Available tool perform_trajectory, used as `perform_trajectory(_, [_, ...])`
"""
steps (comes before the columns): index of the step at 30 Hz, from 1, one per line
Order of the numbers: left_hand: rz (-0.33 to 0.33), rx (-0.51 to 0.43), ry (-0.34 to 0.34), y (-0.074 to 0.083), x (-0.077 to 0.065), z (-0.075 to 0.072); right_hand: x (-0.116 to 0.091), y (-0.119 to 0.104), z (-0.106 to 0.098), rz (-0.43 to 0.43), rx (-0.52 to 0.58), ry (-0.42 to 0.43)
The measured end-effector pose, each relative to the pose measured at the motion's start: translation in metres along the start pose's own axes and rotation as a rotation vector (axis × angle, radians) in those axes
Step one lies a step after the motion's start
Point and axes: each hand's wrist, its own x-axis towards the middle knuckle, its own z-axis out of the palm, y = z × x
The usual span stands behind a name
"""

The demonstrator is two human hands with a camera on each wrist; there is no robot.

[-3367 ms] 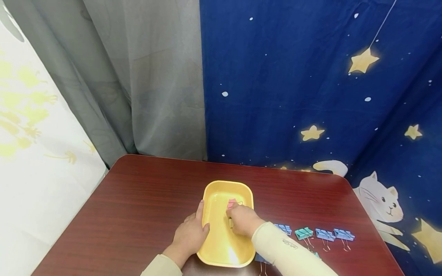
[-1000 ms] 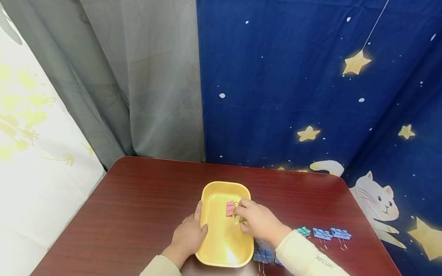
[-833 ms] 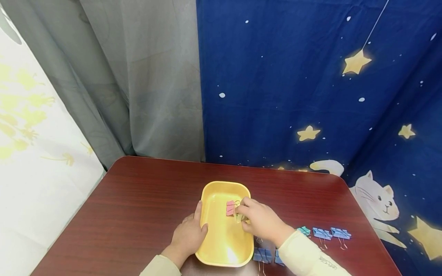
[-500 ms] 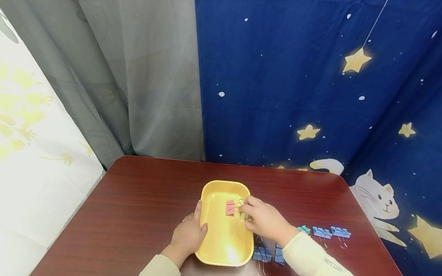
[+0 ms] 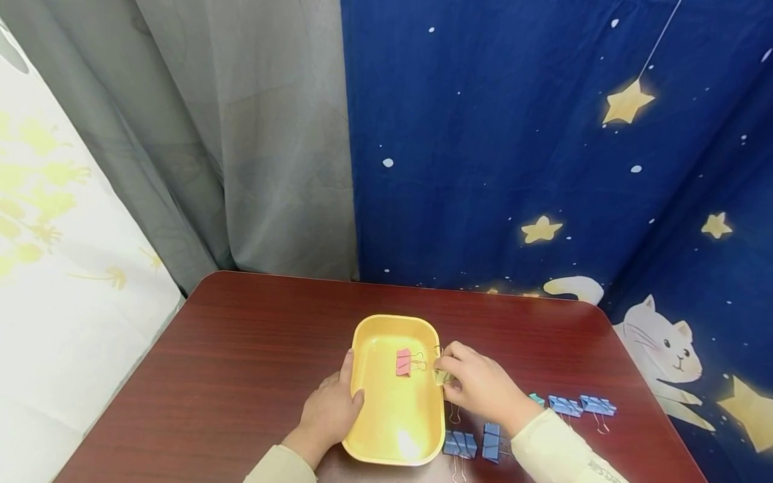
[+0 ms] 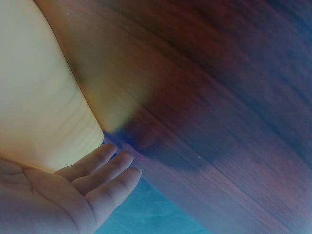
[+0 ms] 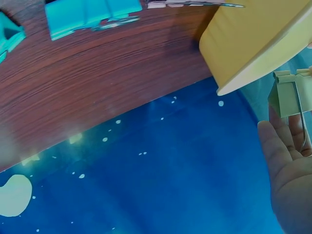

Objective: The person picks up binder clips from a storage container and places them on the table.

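A yellow tray (image 5: 383, 412) sits on the table, with one pink binder clip (image 5: 403, 363) lying inside it. My left hand (image 5: 329, 410) rests against the tray's left side, thumb at the rim. Its fingers extend beside the outer wall in the left wrist view. My right hand (image 5: 480, 384) pinches a pale yellow-green binder clip (image 7: 290, 97) at the tray's right rim. In the head view the fingers partly cover this clip; the right wrist view shows its body and a wire handle.
Right of the tray lie blue binder clips (image 5: 460, 444) in a front group and more blue clips (image 5: 565, 406) farther right. A teal clip (image 5: 537, 399) is partly hidden by the right arm. Curtains hang behind the dark red table (image 5: 260, 335).
My right hand has lifted the yellow-green clip away from the pink clip and moved it right to the tray's rim. The pink clip's handles now show. The left hand stays put.
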Motion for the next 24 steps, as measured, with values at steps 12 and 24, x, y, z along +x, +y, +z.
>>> perform_trajectory(12, [-0.005, 0.001, 0.001, 0.000, 0.000, 0.001, -0.018, 0.013, -0.008, 0.064, -0.032, 0.023])
perform_trajectory(24, [-0.011, -0.008, -0.011, 0.000, 0.000, 0.001, -0.035, 0.024, -0.018, 0.161, -0.069, 0.004])
